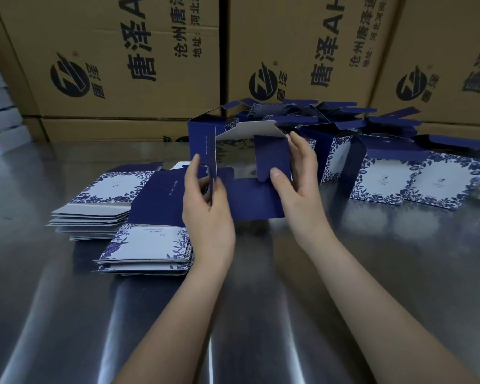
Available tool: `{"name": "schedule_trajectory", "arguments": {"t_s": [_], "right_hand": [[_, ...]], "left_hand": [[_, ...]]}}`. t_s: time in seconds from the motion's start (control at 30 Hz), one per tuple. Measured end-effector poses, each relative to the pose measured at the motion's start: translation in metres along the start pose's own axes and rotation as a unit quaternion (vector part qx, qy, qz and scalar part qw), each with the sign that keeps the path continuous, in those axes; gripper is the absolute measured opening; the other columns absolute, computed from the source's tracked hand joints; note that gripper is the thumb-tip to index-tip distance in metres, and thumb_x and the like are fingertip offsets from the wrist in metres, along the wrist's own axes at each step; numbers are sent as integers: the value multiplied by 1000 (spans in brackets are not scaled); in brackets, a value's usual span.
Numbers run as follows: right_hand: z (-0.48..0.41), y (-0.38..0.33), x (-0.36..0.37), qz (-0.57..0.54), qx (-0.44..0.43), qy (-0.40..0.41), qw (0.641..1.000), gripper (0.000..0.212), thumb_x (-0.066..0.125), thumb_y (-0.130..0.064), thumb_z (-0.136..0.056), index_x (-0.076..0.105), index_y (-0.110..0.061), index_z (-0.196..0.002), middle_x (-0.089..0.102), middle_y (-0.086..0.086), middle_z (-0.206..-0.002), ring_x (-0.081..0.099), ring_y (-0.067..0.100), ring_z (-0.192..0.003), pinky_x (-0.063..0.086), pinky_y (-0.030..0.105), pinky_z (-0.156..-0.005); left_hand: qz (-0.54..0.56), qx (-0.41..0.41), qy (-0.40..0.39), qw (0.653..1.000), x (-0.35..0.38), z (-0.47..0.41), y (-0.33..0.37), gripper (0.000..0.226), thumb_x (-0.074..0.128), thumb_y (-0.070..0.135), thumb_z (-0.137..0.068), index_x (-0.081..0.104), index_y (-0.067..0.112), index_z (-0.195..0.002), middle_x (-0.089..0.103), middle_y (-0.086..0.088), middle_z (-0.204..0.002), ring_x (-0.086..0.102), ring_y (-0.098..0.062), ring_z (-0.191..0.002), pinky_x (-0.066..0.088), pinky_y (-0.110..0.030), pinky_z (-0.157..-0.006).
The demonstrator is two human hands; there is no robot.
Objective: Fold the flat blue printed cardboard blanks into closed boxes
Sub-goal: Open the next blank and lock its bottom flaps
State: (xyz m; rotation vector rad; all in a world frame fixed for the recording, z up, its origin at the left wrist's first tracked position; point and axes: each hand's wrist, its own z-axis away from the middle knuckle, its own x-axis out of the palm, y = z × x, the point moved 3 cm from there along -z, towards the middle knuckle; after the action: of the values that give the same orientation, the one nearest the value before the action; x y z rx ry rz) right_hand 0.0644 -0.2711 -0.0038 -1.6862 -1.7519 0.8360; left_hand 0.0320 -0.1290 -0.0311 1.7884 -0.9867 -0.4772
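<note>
Well behind the work, brown cartons [108, 65] wall off the far edge of the steel table [372, 273]. A cluster of opened boxes [385, 178] stands at the back right with lids up, and two stacks of flat blanks [117, 189] lie at the left, near the left forearm.

The half-formed box [250, 200] is held just above the table at centre, its open end towards the camera and its silvery inside showing. The left grip [208, 209] pinches the box's upright left edge between thumb and fingers. The right grip [297, 184] clasps the right wall, fingers behind it and the thumb pressing the blue side flap [272, 156] inward.

The step in hand appears to be closing this end. To do it well, the left grip should probably hold its wall square so the tube does not skew into a diamond. The thumb should then bend the side flap cleanly along its crease, not across the panel. The matching left flap likely wants folding in next, before the wide blue panel below comes up over both. Light pressure should do, since the board looks thin and would show a stray crease.
</note>
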Motion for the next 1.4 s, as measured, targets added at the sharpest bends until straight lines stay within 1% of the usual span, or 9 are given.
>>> {"name": "schedule_trajectory", "arguments": {"t_s": [0.2, 0.33, 0.4, 0.6, 0.73, 0.87, 1.0, 1.3, 1.4], "right_hand": [[1, -4, 0, 5, -22, 19, 1000, 56, 52, 2, -95, 28, -21, -141, 32, 0, -150, 34, 3, -137, 38, 10, -96], [1, -9, -2, 67, -60, 11, 996, 52, 51, 4, -93, 40, -33, -127, 34, -4, -150, 28, 2, -141, 30, 16, -110], [0, -10, -2, 89, -63, 7, 994, 56, 50, 2, -93, 39, -41, -129, 34, -9, -150, 23, 6, -144, 24, 29, -118], [1, -11, -2, 115, -57, 7, 992, 60, 48, -2, -93, 34, -40, -137, 33, -4, -150, 25, 10, -143, 23, 40, -119], [1, -13, -1, 120, -61, 7, 991, 59, 49, -1, -92, 35, -35, -138, 34, 1, -148, 27, 9, -141, 22, 37, -119], [2, -13, 0, 123, -63, 5, 990, 56, 50, -1, -91, 37, -31, -137, 35, 3, -146, 28, 13, -141, 23, 39, -119], [2, -14, 0, 106, -73, 4, 992, 54, 50, 0, -90, 39, -28, -135, 40, 1, -143, 32, 14, -139, 27, 41, -117], [0, -1, -3, -39, 27, 34, 998, 53, 54, -21, -93, 34, -26, -142, 43, -12, -141, 47, -11, -121, 44, 12, -88], [-2, 6, -3, -76, 65, 11, 995, 48, 51, -21, -99, 41, -20, -146, 52, -7, -141, 55, 1, -121, 49, 20, -92]], "left_hand": [[-101, 87, -16, 991, -3, 4, 7, 54, 45, 24, -103, 25, 54, -143, 56, 17, -123, 57, -6, -107, 40, -28, -76], [-133, 150, -65, 978, -1, 9, 11, 53, 42, 32, -101, 18, 57, -142, 41, 29, -142, 46, 11, -109, 37, -18, -68], [-137, 165, -89, 973, 0, 10, 12, 55, 43, 42, -97, 16, 58, -143, 31, 36, -143, 37, 16, -121, 33, -10, -74], [-163, 168, -128, 964, 3, 11, 11, 60, 35, 64, -90, 9, 61, -145, 27, 15, -160, 33, 3, -137, 40, -30, -90], [-162, 172, -109, 966, 4, 10, 7, 51, 22, 57, -95, 24, 58, -145, 32, 3, -159, 19, 39, -113, 28, 4, -80], [-133, 139, -80, 978, 5, 7, 6, 40, 33, 40, -99, 35, 51, -138, 41, -3, -153, 23, 34, -116, 16, 12, -81], [-95, 135, -65, 984, 2, 6, 8, 45, 45, 24, -100, 43, 40, -141, 46, -3, -147, 38, 1, -130, 20, 7, -91], [70, 12, -60, 996, -1, -3, 9, 61, 58, 28, -90, 41, 32, -149, 48, 21, -125, 49, 10, -116, 44, -26, -103], [106, -16, -56, 993, -1, -6, 9, 49, 61, 33, -92, 54, 30, -141, 51, 13, -129, 54, 0, -119, 48, -36, -106]]}}
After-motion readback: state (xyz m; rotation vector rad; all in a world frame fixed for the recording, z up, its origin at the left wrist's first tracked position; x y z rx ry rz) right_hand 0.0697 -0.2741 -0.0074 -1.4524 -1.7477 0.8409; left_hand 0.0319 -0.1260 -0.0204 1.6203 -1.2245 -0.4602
